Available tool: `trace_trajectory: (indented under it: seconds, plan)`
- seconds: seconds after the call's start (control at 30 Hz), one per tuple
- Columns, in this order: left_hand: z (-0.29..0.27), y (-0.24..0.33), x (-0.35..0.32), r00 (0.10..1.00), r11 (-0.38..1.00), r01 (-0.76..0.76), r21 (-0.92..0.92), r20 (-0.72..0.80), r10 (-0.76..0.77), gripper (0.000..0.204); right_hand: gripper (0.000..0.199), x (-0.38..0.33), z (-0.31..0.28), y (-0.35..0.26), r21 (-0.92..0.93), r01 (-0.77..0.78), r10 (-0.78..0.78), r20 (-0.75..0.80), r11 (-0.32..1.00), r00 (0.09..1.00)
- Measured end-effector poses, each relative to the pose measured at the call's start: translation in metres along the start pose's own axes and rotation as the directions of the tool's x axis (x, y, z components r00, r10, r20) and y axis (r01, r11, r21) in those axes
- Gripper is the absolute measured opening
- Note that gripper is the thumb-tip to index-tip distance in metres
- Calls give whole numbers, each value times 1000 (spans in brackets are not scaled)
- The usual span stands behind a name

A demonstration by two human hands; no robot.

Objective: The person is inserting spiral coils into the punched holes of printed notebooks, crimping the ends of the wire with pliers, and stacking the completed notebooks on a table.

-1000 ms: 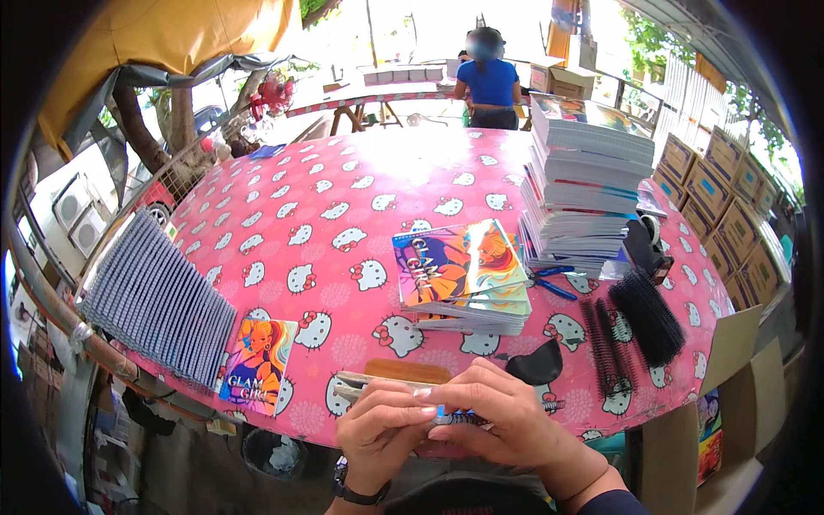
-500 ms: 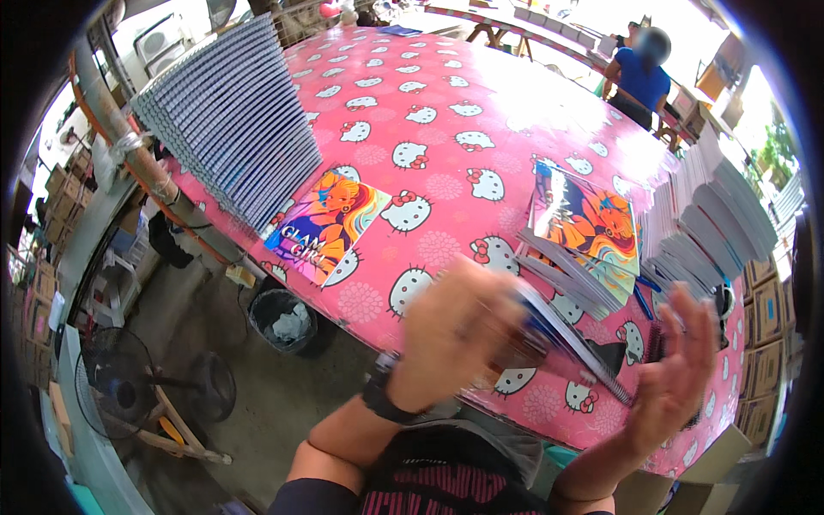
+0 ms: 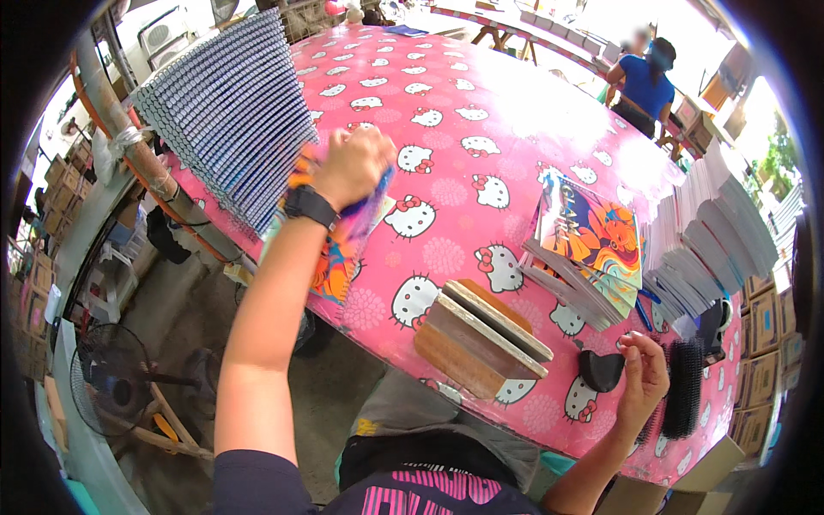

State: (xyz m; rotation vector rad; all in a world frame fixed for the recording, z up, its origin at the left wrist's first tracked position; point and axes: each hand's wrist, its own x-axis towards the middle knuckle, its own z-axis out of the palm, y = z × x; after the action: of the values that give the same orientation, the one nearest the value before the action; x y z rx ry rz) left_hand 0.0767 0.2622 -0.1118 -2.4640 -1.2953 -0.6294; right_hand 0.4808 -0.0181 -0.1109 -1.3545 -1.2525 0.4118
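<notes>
- The left hand (image 3: pixel 354 163) is gripping a bright-covered notebook (image 3: pixel 336 253), beyond and left of the slotted wooden block (image 3: pixel 468 348); the fingers are curling over its upper part, presumably to steer it from above, though blur is hiding the exact hold.
- A tall pile of coil-bound notebooks (image 3: pixel 227 120) is standing farther left of the block, just beside that notebook, probably so that bound copies are gathering on one side.
- The right hand (image 3: pixel 642 382) is hovering to the right of the block, its thumb and fingers bending toward each other; I cannot tell whether they are gripping anything.
- Black coils (image 3: pixel 684 390) are lying farther right of the block, likely to be staying within that hand's easy reach.
- A black rounded piece (image 3: pixel 599 371) is lying between the block and the right hand.
- A low stack of illustrated booklets (image 3: pixel 592 245) is sitting beyond and right of the block, its layers lying askew, perhaps because they are resting loosely.
- Blue pliers (image 3: pixel 646 311) are lying right of the block, probably for handy use.
</notes>
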Motion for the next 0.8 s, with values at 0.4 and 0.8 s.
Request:
trace_trajectory:
  seconds: [0.4, 0.8]
  plan:
    - [91, 6, -46, 887, 947, 319, -36, 364, -285, 64, 30, 65, -8, 65, -404, -26, -98, -283, 914, 954]
    - [6, 105, -6, 952, 791, 85, -605, -186, -245, 42, 28, 125, -35, 114, -284, -319, 261, -222, 904, 939]
